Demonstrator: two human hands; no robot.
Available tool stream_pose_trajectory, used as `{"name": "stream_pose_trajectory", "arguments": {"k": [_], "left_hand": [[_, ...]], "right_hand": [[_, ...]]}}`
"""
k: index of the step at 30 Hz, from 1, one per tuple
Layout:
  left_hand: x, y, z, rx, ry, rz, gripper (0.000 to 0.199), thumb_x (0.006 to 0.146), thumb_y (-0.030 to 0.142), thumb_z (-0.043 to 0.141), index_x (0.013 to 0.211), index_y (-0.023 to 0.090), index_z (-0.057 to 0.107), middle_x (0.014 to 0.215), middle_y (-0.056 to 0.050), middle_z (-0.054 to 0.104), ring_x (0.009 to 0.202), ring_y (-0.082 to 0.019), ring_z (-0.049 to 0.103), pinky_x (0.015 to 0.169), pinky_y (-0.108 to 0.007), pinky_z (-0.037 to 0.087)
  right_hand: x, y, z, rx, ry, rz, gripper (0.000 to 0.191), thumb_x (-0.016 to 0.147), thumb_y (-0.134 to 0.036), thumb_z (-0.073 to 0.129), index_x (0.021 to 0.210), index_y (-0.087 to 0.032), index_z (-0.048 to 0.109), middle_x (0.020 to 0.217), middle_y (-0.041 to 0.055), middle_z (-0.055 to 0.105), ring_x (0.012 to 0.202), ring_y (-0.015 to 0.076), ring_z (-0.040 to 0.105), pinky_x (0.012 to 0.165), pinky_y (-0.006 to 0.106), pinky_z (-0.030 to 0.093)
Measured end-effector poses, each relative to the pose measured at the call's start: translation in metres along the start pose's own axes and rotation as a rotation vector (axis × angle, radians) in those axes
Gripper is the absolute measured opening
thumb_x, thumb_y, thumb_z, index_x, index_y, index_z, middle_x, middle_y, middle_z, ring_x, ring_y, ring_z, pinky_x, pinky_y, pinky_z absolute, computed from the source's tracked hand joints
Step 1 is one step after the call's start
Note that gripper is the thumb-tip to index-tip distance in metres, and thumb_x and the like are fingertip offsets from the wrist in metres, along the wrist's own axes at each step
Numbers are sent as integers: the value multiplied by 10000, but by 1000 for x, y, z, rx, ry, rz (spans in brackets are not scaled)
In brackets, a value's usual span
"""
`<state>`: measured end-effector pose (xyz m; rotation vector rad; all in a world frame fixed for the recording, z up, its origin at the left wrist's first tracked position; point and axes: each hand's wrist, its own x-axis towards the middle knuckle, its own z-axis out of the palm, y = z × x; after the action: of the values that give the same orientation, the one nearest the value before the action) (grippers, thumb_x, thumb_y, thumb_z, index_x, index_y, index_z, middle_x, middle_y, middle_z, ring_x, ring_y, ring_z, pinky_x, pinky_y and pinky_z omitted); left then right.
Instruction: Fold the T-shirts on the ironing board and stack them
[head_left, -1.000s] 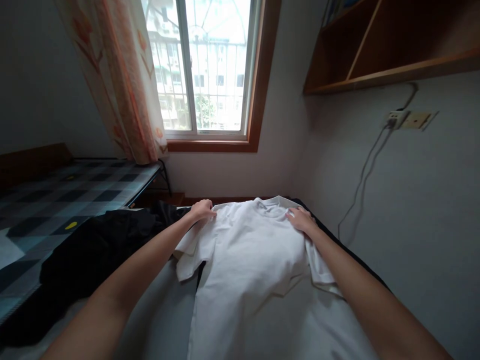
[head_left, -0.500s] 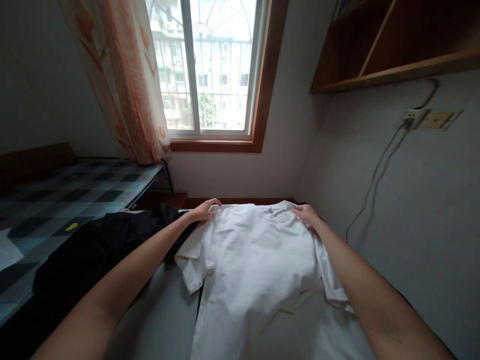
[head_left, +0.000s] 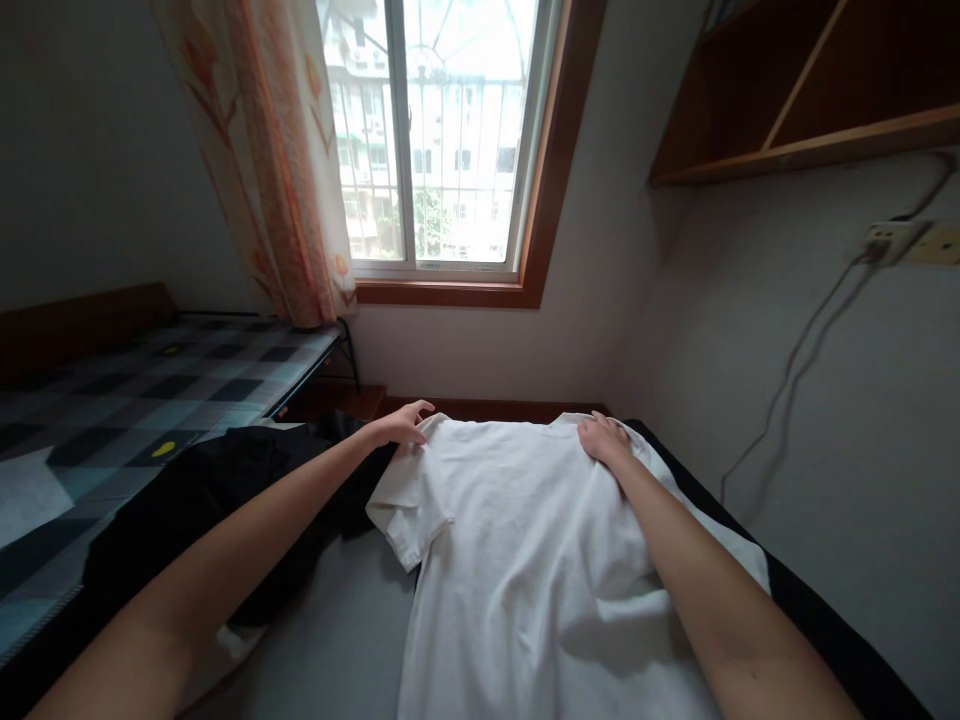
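Observation:
A white T-shirt [head_left: 510, 530] lies spread before me, its shoulders toward the window wall and its lower part running out of the picture. My left hand [head_left: 405, 424] grips the left shoulder edge between thumb and fingers, just above the short left sleeve [head_left: 409, 510]. On the upper right of the shirt, my right hand [head_left: 602, 438] rests with its fingers stretched over the cloth. Soft folds run down the shirt below that hand. My right forearm hides part of the right side.
A dark garment [head_left: 195, 500] lies bunched to the left, beside a grey surface [head_left: 345, 620]. Beyond it is a checked bed [head_left: 225, 370] with a white sheet [head_left: 30, 495]. A shelf [head_left: 810, 140] and a cable [head_left: 795, 375] are on the right wall.
My right hand has gone from pinching the right shoulder to lying on the cloth. The shirt's right side is spread wider, and the neck opening shows less. The view has turned slightly left.

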<state>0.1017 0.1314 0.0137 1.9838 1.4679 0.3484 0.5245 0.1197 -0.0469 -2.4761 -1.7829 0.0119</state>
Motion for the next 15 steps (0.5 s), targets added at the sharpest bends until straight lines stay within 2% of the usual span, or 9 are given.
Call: {"name": "stream_pose_trajectory", "arguments": {"k": [3, 6, 9, 12, 15], "left_hand": [[-21, 2, -4, 240, 9, 42, 747, 569, 150, 681, 1292, 241, 516, 1000, -33, 582, 900, -205, 606, 745, -267, 503], [-42, 7, -1, 444, 119, 77, 494, 670, 233, 644, 1159, 253, 582, 984, -46, 574, 918, -225, 606, 802, -315, 486], [-59, 14, 7, 550, 210, 72, 230, 767, 342, 574, 950, 218, 633, 971, -83, 605, 908, -248, 619, 792, -335, 474], [-68, 18, 16, 551, 118, -29, 236, 757, 422, 579, 798, 196, 635, 864, -94, 653, 854, -267, 640, 721, -323, 471], [-66, 17, 16, 474, 65, -2, 159, 706, 353, 611, 713, 196, 633, 791, -77, 678, 789, -249, 650, 658, -291, 458]], "right_hand": [[-2, -1, 2, -23, 3, 0, 538, 957, -347, 221, 1338, -182, 563, 1526, 108, 354, 1365, 303, 360, 1101, 455, 297], [-4, -3, -1, -25, 6, -1, 542, 953, -344, 222, 1338, -176, 564, 1520, 118, 362, 1360, 301, 365, 1096, 453, 300], [-8, -6, -4, -31, 5, 5, 545, 952, -331, 211, 1346, -174, 553, 1503, 111, 391, 1342, 291, 386, 1086, 436, 310], [-11, -7, -5, -42, -1, -11, 536, 948, -324, 211, 1320, -181, 570, 1465, 108, 442, 1309, 287, 419, 1064, 437, 331], [-12, -6, -6, -37, -1, -22, 540, 947, -336, 207, 1303, -176, 580, 1448, 109, 462, 1302, 290, 425, 1064, 447, 331]]}}
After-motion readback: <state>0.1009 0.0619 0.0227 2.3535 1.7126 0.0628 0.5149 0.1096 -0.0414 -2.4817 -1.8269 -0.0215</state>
